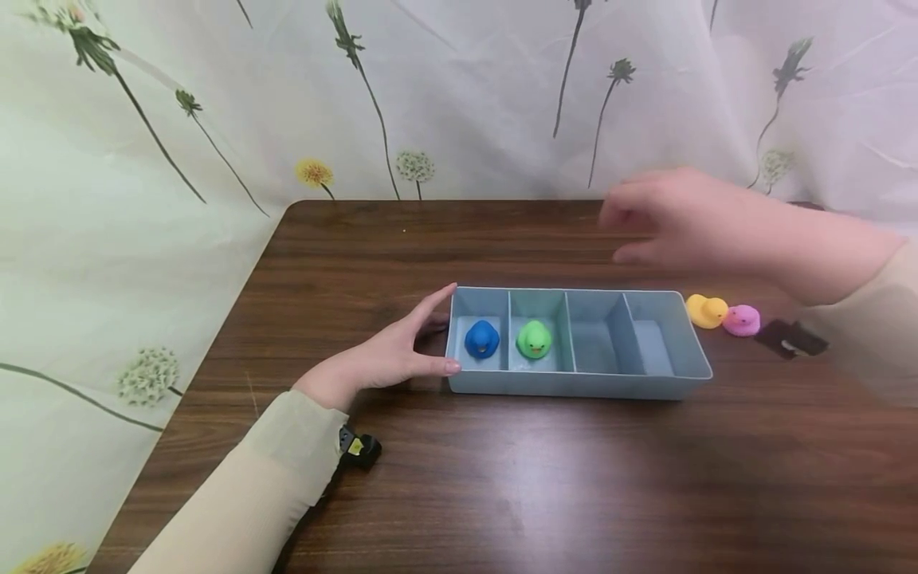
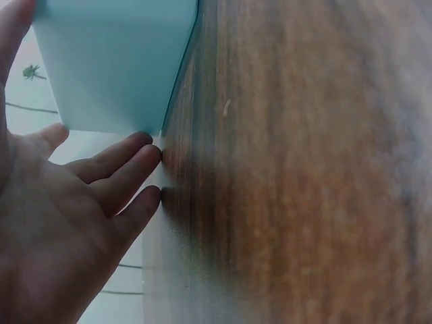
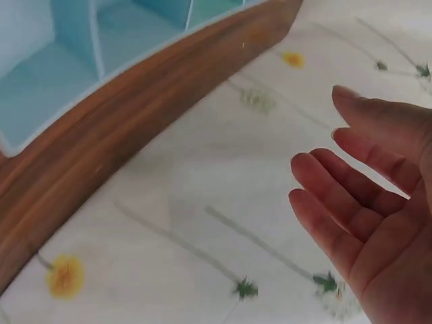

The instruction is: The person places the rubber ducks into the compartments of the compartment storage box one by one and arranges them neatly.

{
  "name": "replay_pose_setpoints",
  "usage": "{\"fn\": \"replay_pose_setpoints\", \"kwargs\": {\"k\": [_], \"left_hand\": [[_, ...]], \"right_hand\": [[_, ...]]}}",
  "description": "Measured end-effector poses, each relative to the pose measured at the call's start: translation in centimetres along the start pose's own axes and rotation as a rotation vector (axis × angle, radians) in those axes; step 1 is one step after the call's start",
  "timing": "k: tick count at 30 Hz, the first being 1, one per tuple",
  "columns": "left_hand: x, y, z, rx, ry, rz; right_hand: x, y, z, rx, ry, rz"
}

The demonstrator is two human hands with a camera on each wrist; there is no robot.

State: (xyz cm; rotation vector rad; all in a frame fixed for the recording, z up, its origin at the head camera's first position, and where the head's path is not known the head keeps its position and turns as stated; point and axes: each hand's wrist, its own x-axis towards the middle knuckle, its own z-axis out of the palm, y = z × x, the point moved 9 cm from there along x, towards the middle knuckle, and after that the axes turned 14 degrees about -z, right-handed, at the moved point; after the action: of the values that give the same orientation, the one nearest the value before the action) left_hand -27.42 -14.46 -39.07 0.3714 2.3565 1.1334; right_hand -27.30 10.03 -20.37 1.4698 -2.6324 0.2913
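Note:
A blue-grey box [image 1: 566, 385] with several compartments in a row lies lengthwise on the table. A blue rubber duck [image 1: 482, 340] sits in its leftmost compartment, and a green rubber duck [image 1: 534, 340] occupies the one beside it. My left hand [image 1: 387, 351] holds the box's left end, thumb at the front corner and a finger at the back corner; its other fingers extend beneath in the left wrist view. Blurred, my right hand [image 1: 688, 219] is raised above the back right of the table, holding nothing, fingers loosely bent [image 3: 331, 196].
Just right of the box, a yellow rubber duck [image 1: 706, 311] and a pink rubber duck [image 1: 742, 320] stand touching. The dark wooden table [image 1: 402, 494] meets a white floral cloth [image 1: 473, 96] at its back and left edges.

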Motion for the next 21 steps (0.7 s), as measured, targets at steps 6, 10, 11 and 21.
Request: {"fn": "replay_pose_setpoints", "kwargs": {"k": [6, 10, 11, 21], "left_hand": [[0.1, 0.1, 0.1, 0.014, 0.001, -0.003], [0.0, -0.1, 0.0, 0.008, 0.004, -0.006], [0.0, -0.1, 0.0, 0.007, 0.004, -0.006], [0.1, 0.2, 0.2, -0.006, -0.006, 0.005]], "right_hand": [[-2.9, 2.2, -0.6, -0.071, 0.013, 0.012], [-4.7, 4.4, 0.0, -0.089, 0.001, 0.044], [-5.3, 5.0, 0.1, -0.098, -0.003, 0.057], [-12.0, 12.7, 2.1, -0.023, -0.123, 0.425]]}}
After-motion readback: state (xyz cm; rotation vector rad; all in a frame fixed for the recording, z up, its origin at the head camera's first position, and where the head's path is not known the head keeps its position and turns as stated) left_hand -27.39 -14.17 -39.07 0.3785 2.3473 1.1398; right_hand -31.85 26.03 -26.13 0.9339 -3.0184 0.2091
